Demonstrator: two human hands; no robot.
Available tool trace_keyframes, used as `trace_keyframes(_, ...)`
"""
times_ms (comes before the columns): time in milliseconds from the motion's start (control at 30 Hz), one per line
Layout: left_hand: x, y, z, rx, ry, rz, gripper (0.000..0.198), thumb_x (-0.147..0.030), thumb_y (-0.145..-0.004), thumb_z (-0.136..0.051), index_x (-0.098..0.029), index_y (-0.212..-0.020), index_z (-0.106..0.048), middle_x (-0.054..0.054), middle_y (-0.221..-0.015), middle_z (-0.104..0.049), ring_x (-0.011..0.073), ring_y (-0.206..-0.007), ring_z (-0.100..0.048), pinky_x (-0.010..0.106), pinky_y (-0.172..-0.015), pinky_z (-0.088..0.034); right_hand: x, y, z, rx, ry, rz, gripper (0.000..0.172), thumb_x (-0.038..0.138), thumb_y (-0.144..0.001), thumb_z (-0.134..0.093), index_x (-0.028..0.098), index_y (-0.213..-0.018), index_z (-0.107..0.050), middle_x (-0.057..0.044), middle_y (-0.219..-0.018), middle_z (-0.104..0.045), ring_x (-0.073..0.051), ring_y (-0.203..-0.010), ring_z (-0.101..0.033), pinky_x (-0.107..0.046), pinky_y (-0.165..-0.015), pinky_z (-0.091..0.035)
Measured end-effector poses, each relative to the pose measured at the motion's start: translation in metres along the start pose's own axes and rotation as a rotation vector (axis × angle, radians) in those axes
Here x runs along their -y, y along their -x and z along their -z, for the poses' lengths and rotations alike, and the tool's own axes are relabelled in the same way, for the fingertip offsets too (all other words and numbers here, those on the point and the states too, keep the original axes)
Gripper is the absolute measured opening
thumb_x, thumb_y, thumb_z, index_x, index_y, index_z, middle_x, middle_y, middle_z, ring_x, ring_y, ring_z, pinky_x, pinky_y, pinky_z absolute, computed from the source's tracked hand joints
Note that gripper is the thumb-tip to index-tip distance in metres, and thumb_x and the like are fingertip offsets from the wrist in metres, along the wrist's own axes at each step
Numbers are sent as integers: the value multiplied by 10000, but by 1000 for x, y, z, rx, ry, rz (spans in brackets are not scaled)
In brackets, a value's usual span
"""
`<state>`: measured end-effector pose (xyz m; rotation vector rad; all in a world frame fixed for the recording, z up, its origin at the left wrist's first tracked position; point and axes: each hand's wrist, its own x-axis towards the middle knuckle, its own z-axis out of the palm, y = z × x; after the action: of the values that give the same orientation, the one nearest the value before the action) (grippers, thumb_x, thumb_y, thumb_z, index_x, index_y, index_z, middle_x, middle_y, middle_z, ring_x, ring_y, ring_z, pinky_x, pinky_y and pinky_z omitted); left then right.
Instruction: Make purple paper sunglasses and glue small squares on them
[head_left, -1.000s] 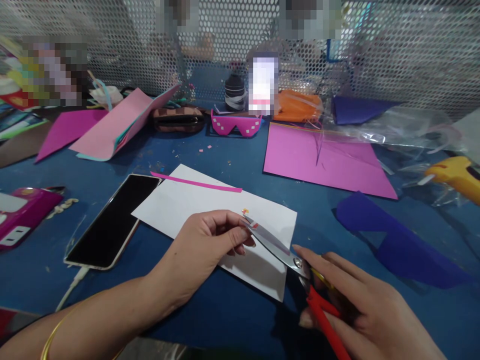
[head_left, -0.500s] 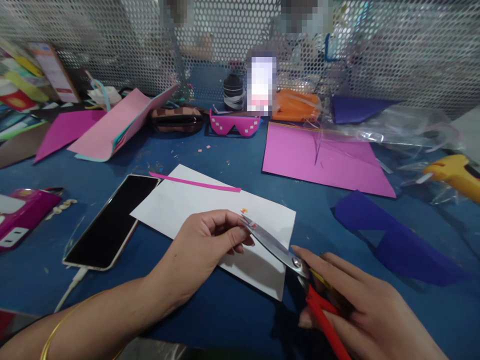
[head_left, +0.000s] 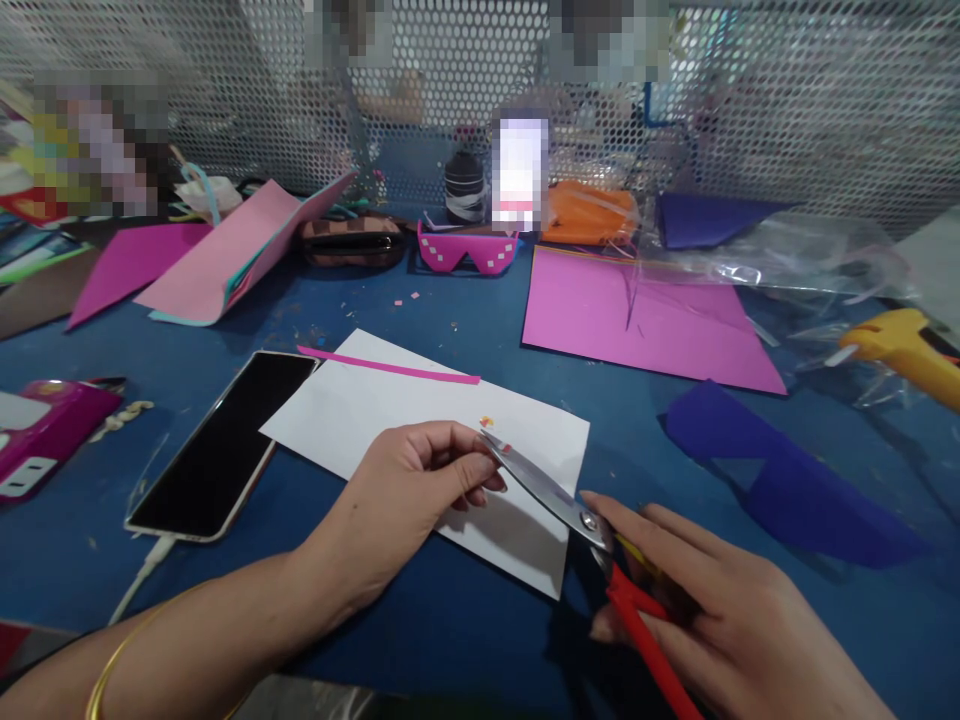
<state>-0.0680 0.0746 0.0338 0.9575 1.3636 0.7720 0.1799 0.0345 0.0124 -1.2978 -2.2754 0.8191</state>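
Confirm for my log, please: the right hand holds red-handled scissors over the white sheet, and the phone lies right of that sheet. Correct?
No. The head view shows the phone left of the white sheet, not right. The right hand does hold the red-handled scissors over it.

A single view, from a camera worn on the person's head, faces forward and down across the tabletop [head_left: 465, 300]. The left hand [head_left: 409, 490], right hand [head_left: 720, 610] and scissors [head_left: 547, 490] sit very near, low in the frame. A mesh screen [head_left: 787, 110] closes the far edge, and the tabletop spreads left and right.
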Motion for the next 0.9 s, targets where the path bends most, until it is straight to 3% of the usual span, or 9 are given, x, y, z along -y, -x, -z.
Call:
trace_keyframes(233,-1,-2,4,0,13,-32,127,-298,-782,-731,-193,-711,-733,-24,-672,-708,67,-551,-549,171,-547,-441,4,-1,2,-87,-40,-49,539,215,-813,-682,333,-1332,-601,42,-793,-677,-109,-657,-681,-140,-580,-558)
trace_keyframes(433,-11,-1,19,-182,-62,-265,105,-330,-803,-734,-230,-796,-765,-27,-752,-737,83,-597,-576,180,-581,-472,10,4,4,-327,-69,-246,496,433,-738,-741,331,-1222,-696,16,-841,-734,-168,-671,-689,-223,-623,-584)
trace_keyframes(533,-17,-4,28,-226,-287,-369,136,-334,-820,-689,-255,-891,-775,-20,-808,-758,116,-636,-603,221,-610,-483,22,5,3,-361,-178,-386,573,418,-681,-773,317,-1238,-685,25,-782,-728,-172,-645,-681,-242,-616,-585)
trace_keyframes(633,-19,-11,40,-213,-628,-370,215,-345,-842,-598,-259,-934,-773,2,-846,-777,169,-703,-649,291,-682,-485,37,7,1,-364,-295,-471,615,377,-643,-786,286,-1240,-671,39,-728,-708,-164,-609,-671,-230,-554,-578)
trace_keyframes(733,-18,-18,54,-135,-1021,-399,255,-368,-830,-542,-261,-877,-768,27,-892,-781,250,-846,-678,361,-749,-454,45,15,5,-354,-315,-484,565,349,-633,-775,281,-1186,-682,45,-732,-713,-153,-619,-681,-212,-571,-587)
trace_keyframes(833,-19,-23,65,-75,-1208,-366,297,-421,-830,-497,-278,-817,-756,34,-892,-777,286,-858,-676,373,-712,-435,44,30,23,-354,-261,-436,516,346,-647,-766,287,-1154,-688,19,-889,-766,-167,-744,-729,-203,-636,-599)
trace_keyframes(900,-20,-24,70,-69,-1256,-343,329,-445,-838,-467,-294,-832,-759,40,-904,-775,298,-867,-675,376,-707,-435,38,43,44,-423,-199,-394,521,379,-655,-774,280,-1160,-693,-7,-998,-776,-187,-815,-743,-223,-684,-607)
